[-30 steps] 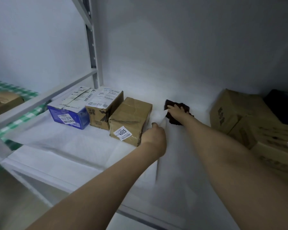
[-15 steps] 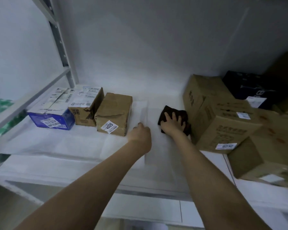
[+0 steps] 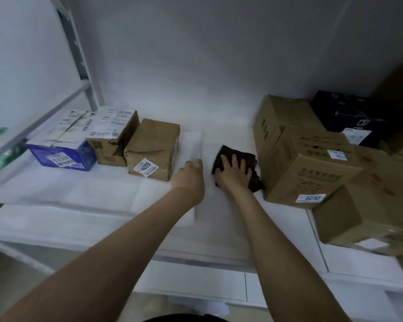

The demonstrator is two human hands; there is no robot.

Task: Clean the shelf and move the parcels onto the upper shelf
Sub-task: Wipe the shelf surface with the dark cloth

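Press evenly with the right hand (image 3: 234, 175) — flat on the dark cloth (image 3: 230, 151) — and wipe toward 6 o'clock, clear of the cartons (image 3: 307, 163) at 3; left hand (image 3: 189, 176) at 9, grip unclear, meets the liner (image 3: 191, 145) edge, parcels (image 3: 153, 149) beyond on the shelf (image 3: 223, 224)

Dark brown cloth (image 3: 240, 159), white shelf (image 3: 102, 196)

4005 on white sticker (image 3: 146, 167), brown parcel (image 3: 153, 140). 6232 on corner label (image 3: 311, 198), right-hand carton (image 3: 312, 168). Tag (image 3: 61, 161) on blue box (image 3: 82, 158) blurred, possibly 0321210.
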